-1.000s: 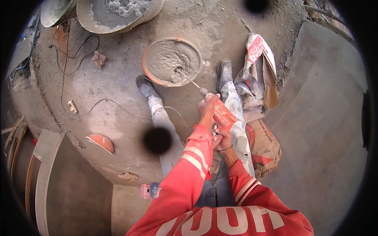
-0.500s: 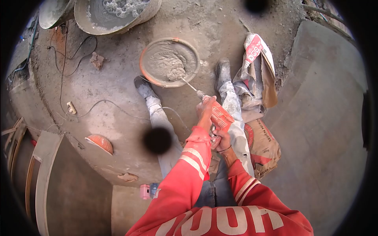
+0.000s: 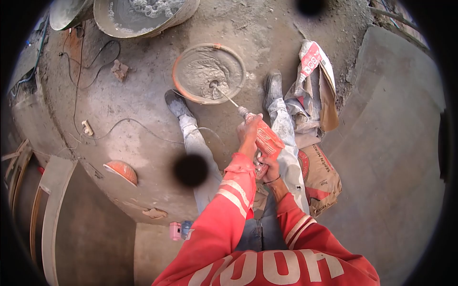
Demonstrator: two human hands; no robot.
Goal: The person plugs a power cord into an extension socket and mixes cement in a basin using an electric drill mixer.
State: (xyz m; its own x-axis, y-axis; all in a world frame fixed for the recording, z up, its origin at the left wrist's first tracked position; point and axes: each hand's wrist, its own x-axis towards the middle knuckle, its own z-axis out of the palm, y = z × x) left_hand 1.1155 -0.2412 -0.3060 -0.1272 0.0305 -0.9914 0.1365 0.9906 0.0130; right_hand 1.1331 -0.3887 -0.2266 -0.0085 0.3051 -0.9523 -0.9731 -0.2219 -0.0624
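Observation:
My left hand (image 3: 248, 132) wraps round the front of an orange-red power drill (image 3: 268, 141), just behind its chuck. Lower down, my right hand (image 3: 270, 168) is closed on the drill's rear handle. From the chuck a thin mixing rod (image 3: 231, 99) slants down into a round bucket (image 3: 244, 71) of wet grey mortar (image 3: 202, 66). The rod's end sits in a small hollow in the mortar, near the bucket's near side; any paddle below the surface is hidden. The bucket stands on the ground between and just beyond my boots.
Beyond the bucket stands a larger tub (image 3: 143, 33) of foamy grey water. A torn sack (image 3: 329, 90) and a cement bag (image 3: 320, 178) lie by my right leg. A cable (image 3: 152, 138) crosses the floor on the left, near an orange bowl (image 3: 122, 172).
The rod's end has shifted slightly within the mortar, and the lump around it has given way to a hollow. Both hands keep their hold. The whole view has shifted slightly.

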